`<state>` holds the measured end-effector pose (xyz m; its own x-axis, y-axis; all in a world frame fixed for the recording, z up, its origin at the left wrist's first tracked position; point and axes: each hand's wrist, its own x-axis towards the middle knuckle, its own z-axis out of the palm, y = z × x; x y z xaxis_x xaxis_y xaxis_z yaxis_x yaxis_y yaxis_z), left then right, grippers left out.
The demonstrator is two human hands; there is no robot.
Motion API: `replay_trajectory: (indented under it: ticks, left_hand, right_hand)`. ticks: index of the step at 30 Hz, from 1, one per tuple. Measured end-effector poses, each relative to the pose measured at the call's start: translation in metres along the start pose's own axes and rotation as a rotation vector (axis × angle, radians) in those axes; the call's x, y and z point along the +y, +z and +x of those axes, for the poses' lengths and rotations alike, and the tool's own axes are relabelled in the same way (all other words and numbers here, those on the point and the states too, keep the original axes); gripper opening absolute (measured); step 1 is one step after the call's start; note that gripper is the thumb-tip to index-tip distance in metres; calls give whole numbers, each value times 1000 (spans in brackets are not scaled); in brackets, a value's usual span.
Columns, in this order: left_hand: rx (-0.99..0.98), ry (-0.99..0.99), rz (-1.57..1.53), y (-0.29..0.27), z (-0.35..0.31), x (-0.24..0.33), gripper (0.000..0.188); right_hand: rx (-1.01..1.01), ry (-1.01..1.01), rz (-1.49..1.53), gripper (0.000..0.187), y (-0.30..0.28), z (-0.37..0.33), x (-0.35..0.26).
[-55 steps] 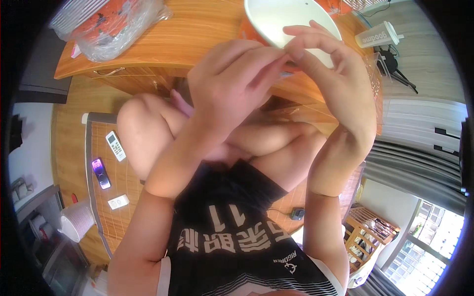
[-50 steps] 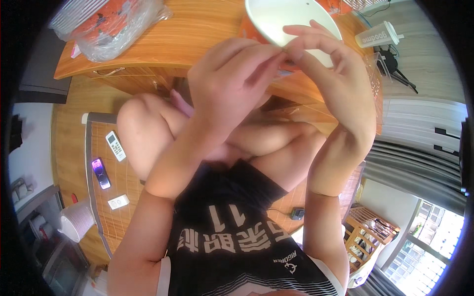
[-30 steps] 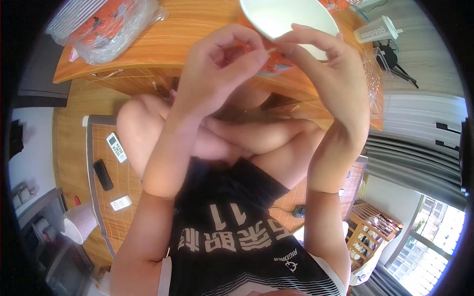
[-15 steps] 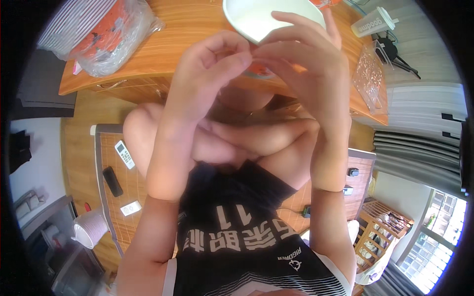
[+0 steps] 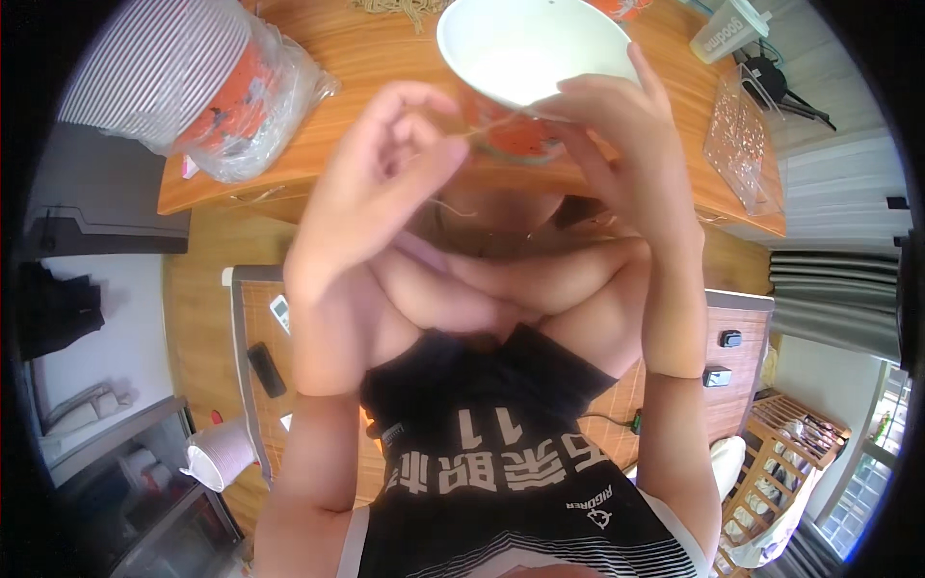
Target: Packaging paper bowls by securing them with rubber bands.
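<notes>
A thin tan strand of string runs taut between my two hands, in front of the bucket. My left hand pinches one end between thumb and fingers, and a loose tail hangs below it. My right hand has its thumb and fingertips closed on the other end, close to the rim of a bucket that is white inside and orange outside. A loose bundle of similar tan string lies at the far edge of the view, beyond the bucket.
On the table's left stands a stack of nested buckets in clear plastic. To the right are a lidded cup, a black stand and a clear acrylic tray. My crossed legs sit at the wooden table's edge.
My hands have drawn apart, baring the strand between them. The view has shifted, so more of the bucket and the string bundle show.
</notes>
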<state>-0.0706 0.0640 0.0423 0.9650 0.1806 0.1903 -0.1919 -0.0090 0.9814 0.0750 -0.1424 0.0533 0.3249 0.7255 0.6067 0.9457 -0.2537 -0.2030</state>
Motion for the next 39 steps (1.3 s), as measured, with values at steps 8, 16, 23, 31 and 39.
replay_trajectory:
  ticks: [8, 16, 23, 31, 39]
  left_hand:
    - [-155, 183, -227, -44, 49, 57, 27]
    - [143, 113, -265, -25, 91, 15, 35]
    - [37, 124, -462, -23, 69, -2, 46]
    - [18, 330, -484, -19, 86, 44, 49]
    - [-13, 283, -578, -15, 89, 110, 14]
  right_hand:
    - [6, -17, -71, 17, -36, -14, 63]
    - [651, 189, -20, 32, -60, -24, 80]
    - [65, 3, -156, 23, -43, -64, -43]
    - [131, 139, -306, 18, -26, 20, 26]
    - [297, 92, -40, 30, -66, -28, -2]
